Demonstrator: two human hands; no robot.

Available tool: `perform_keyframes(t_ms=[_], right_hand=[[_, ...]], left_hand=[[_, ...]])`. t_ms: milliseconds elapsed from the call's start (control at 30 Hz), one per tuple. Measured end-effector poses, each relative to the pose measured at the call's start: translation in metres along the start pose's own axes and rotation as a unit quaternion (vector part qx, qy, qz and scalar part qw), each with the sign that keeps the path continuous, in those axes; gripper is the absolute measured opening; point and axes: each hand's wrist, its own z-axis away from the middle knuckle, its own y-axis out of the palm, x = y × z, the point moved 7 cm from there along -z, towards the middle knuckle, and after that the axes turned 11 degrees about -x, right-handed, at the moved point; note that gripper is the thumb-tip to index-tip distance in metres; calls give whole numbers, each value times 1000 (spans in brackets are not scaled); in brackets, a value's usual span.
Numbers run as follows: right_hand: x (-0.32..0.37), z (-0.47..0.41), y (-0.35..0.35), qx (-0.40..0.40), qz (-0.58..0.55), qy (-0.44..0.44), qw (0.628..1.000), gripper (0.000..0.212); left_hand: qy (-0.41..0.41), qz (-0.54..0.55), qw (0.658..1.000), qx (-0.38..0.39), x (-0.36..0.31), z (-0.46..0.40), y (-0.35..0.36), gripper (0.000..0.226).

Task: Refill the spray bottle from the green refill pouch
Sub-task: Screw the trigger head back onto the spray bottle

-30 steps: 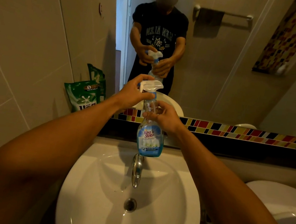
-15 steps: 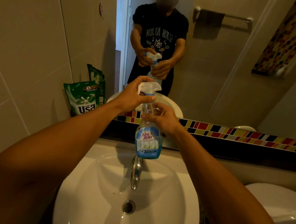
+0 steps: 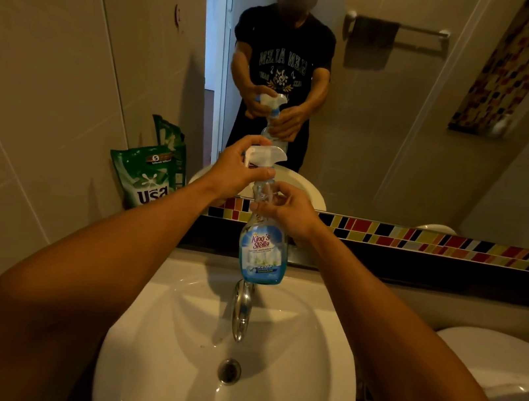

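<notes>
Dim beige-tiled walls point(image 3: 36, 60), mirror point(image 3: 405, 136), white sink point(image 3: 159, 374), mosaic strip point(image 3: 440, 243).

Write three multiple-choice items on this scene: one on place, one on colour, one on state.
1. Where is the pouch?
A. in the sink
B. against the left wall
C. on the toilet

2. What colour is the bottle label?
A. blue
B. red
C. yellow

3. What does the left hand grip?
A. tap
B. pouch
C. spray head

Key: 1 B, the pouch leans on the wall left of the sink. 2 A, the label is blue. 3 C, its fingers close on the spray head while the right hand holds the neck.
</notes>
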Motion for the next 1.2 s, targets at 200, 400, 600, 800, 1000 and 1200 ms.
perform_keyframes(t_ms=[200, 400, 600, 800, 1000, 1200], right_hand=[[-6, -2, -1, 3, 1, 10, 1000, 39], [-7, -7, 3, 0, 13, 10, 1000, 43], [-6, -8, 2, 4, 11, 10, 1000, 43], [-7, -11, 3, 4, 22, 8, 1000, 42], [-8, -12, 1, 6, 20, 12, 1000, 39], [-8, -11, 0, 5, 15, 14, 1000, 39]], left_hand=[[-32, 14, 999, 28, 10, -2, -3, 56], [-30, 15, 999, -9, 12, -4, -6, 56], [-19, -22, 999, 17, 16, -8, -10, 54], [-29, 12, 999, 1, 12, -4, -4, 56], [-27, 6, 999, 20, 14, -7, -5, 58], [-35, 25, 999, 15, 16, -4, 0, 56]])
